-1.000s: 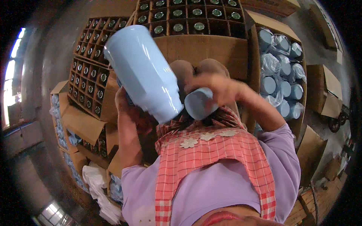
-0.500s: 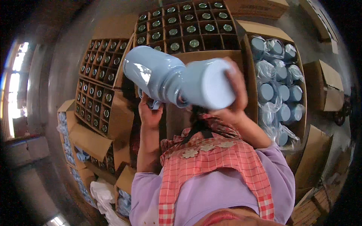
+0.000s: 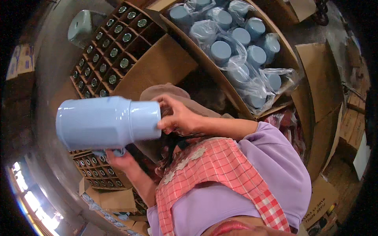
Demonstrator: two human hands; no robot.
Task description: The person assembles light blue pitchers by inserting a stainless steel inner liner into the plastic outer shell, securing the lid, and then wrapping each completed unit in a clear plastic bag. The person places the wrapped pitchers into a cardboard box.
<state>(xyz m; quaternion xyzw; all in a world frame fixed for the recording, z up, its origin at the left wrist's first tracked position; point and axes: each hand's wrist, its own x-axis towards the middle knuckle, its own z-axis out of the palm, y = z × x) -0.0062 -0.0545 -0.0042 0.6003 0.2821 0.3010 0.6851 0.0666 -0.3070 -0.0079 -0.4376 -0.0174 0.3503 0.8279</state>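
A light blue vacuum flask [image 3: 94, 122] lies level in front of me, its base to the left. Its light blue cup-shaped lid [image 3: 143, 120] sits over the neck, in line with the body. My right hand [image 3: 181, 118] is closed around the lid's outer end, fingers on top and thumb on its near side. Below the body, my left hand [image 3: 121, 160] grips the flask's handle [image 3: 112, 152], with part of the fingers hidden.
On the right stands a cardboard box [image 3: 293, 43] of light blue lids [image 3: 240, 36] in plastic bags. A divided carton [image 3: 151, 67] with round silvery tops [image 3: 126, 37] is at the far left. More divided cells [image 3: 96, 171] lie below the flask. A pale stool [image 3: 80, 28] stands beyond.
The lid, earlier apart from the exposed neck, now covers it. The flask has turned level and moved left in the picture. My view has swung, shifting the boxes.
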